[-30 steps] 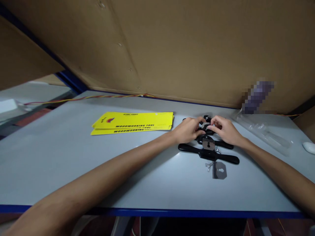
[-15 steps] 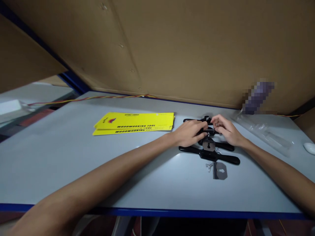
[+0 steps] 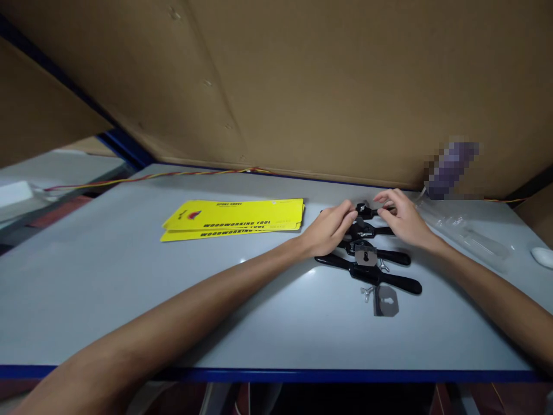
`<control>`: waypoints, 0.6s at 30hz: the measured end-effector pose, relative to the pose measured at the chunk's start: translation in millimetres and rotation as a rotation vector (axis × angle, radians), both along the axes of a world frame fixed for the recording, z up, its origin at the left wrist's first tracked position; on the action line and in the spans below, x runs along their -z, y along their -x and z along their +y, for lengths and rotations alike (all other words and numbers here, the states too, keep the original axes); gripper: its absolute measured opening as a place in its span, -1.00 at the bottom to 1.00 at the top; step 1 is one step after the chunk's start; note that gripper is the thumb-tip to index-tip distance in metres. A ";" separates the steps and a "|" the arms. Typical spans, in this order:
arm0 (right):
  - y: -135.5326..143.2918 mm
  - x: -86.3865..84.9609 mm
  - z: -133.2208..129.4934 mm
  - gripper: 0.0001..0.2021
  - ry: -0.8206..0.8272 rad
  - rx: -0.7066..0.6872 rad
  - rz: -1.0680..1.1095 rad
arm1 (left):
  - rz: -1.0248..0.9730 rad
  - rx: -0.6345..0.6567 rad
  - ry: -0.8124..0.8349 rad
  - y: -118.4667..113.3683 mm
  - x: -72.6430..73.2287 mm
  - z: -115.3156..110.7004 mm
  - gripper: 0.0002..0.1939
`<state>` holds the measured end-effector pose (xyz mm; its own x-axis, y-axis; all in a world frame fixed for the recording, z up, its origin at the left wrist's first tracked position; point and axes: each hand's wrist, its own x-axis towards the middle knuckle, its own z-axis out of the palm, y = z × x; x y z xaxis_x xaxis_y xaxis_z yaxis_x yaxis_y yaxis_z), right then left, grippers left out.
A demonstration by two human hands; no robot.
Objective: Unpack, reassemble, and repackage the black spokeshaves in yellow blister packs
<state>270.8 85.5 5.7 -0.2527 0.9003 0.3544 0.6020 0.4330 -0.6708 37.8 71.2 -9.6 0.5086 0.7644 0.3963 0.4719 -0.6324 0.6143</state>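
Note:
Several black spokeshaves lie in a column on the grey table, the nearest spokeshave (image 3: 400, 282) at the front. My left hand (image 3: 330, 229) is closed over the left handles of the farther ones; what its fingers hold is hidden. My right hand (image 3: 401, 218) is at the right handle of the farthest spokeshave (image 3: 366, 211), thumb and fingers curved around its end. A steel blade (image 3: 366, 256) rests on the third spokeshave, a wing screw (image 3: 383, 266) beside it. Another blade (image 3: 386, 301) and a wing screw (image 3: 367, 294) lie in front of the nearest tool.
Yellow printed cards (image 3: 233, 216) are stacked left of my left hand. Clear plastic packaging (image 3: 470, 233) lies to the right, below a pixelated purple object (image 3: 451, 170). A white object (image 3: 543, 257) is at the right edge. Twisted wires run along the back cardboard wall.
My left hand has drawn back slightly left, uncovering the middle of the second spokeshave. My right hand has moved a little away from me, to the farthest tool's right handle.

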 end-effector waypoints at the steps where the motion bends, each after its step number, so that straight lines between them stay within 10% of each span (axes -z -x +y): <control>1: -1.3 -3.0 2.0 -0.79 -0.047 -0.016 -0.073 | -0.017 -0.008 -0.003 -0.5 -0.9 -0.5 -0.70; 18: 24.5 10.1 29.5 -0.67 -0.081 -0.029 -0.472 | 0.280 -0.016 0.048 9.7 1.8 17.1 -0.47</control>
<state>246.3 114.9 -4.4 -0.4275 0.8648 0.2632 0.8197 0.4937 -0.2906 28.1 88.3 -11.4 0.5807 0.7879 0.2048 0.6374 -0.5966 0.4876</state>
